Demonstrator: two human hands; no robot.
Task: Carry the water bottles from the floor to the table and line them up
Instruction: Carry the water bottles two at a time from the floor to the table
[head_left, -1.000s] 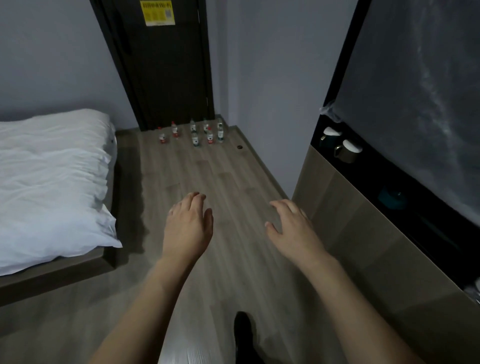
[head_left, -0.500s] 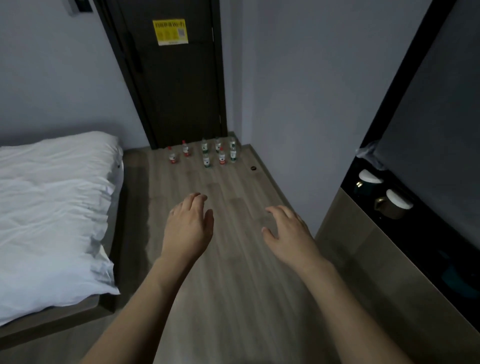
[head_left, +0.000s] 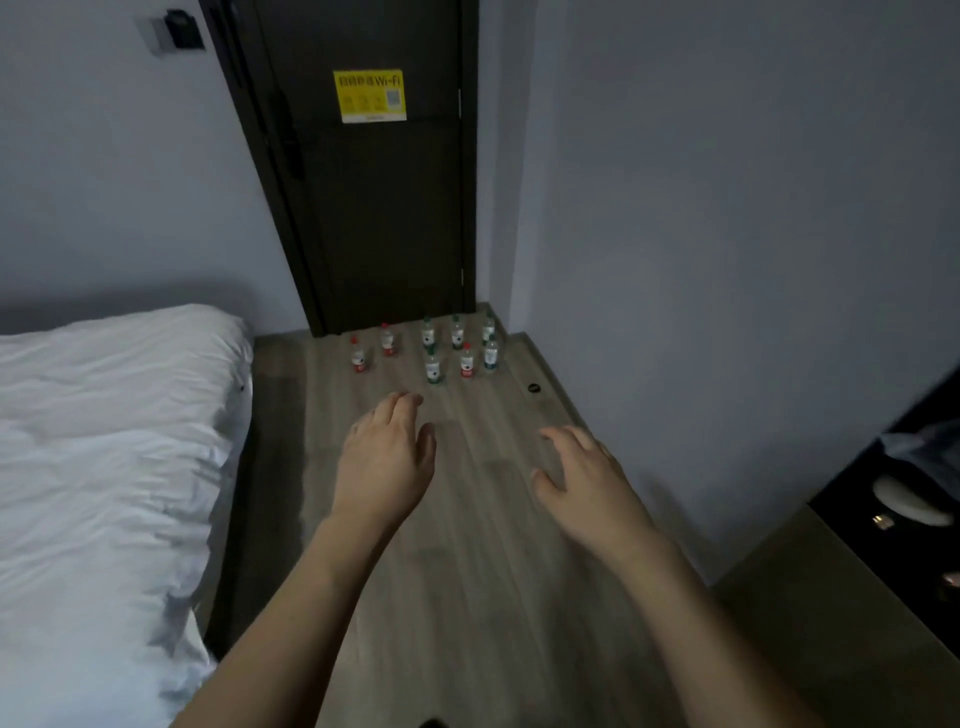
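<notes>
On the wood floor (head_left: 467, 519) at 12 o'clock, at the foot of a dark door (head_left: 384, 208), stand eight small water bottles (head_left: 434, 351), all upright. Some have red caps and labels, others green. Two red ones sit at the left of the group, slightly apart from the rest; three green ones line the back row nearest the door; a green, a red and another green stand in front of them. None is touching a hand.

Both bare arms reach forward over the floor, palms down. The left hand (head_left: 382, 462) is at 11 o'clock, fingers (head_left: 400, 410) loosely together and slightly curled, holding nothing. The right hand (head_left: 584, 478) is at 1 o'clock, its fingers (head_left: 569, 441) spread apart and empty. Both hands are short of the bottles, well apart from them.

A yellow Wi-Fi sign (head_left: 370, 96) is stuck on the door. A bed (head_left: 104, 467) with white bedding fills the view from 8 to 10 o'clock. Grey walls meet at the right of the door. At 3 to 4 o'clock is the edge of a desk (head_left: 831, 597), with a dark recess behind it holding blurred items I cannot identify.
</notes>
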